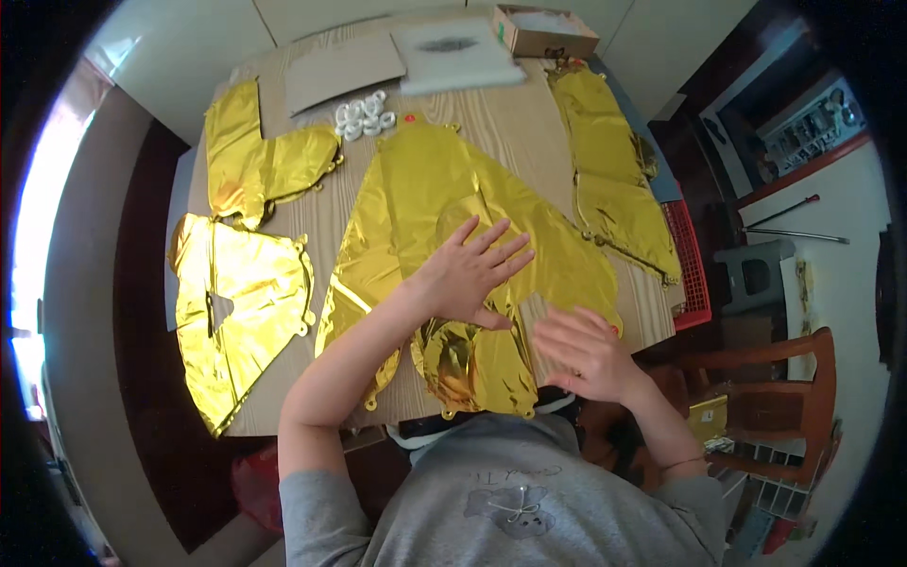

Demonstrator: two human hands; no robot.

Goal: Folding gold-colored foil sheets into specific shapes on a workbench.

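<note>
A large flat gold foil balloon (430,203) lies in the middle of the wooden table (515,123). My left hand (468,274) rests flat on its lower part, fingers spread. My right hand (586,352) presses flat on the balloon's lower right edge near the table's front, fingers together. Neither hand grips anything. A crumpled lobe of the same foil (472,369) hangs near the table's front edge between my arms.
More gold foil balloons lie at the left front (241,302), left back (260,165) and along the right side (614,180). Small white rolls (364,115), grey card sheets (345,71), a plastic bag (458,52) and a cardboard box (543,30) sit at the back. A red basket (694,274) and wooden chair (775,378) stand right.
</note>
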